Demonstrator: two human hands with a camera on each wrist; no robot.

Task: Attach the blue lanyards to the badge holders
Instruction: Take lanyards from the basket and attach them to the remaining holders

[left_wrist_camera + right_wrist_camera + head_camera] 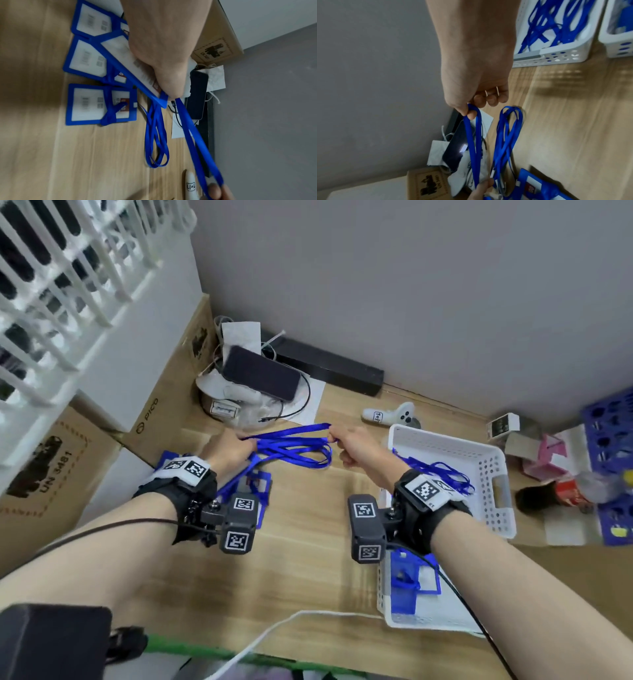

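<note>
my left hand (230, 447) grips a badge holder (132, 75); my right hand (354, 444) pinches its blue lanyard (291, 430) taut, seemingly cinching; next, lay it down.

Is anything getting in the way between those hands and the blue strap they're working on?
Nothing visible. The left hand and right hand already pinch the lanyard, stretched between them above the table.

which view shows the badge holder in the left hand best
The left wrist view: the badge holder runs tilted under the left hand, blue frame and clear window visible, above others lying on the table. In the head view the hand and wrist camera largely hide it. The right wrist view shows holders only at its bottom edge; which one is unclear.
</note>
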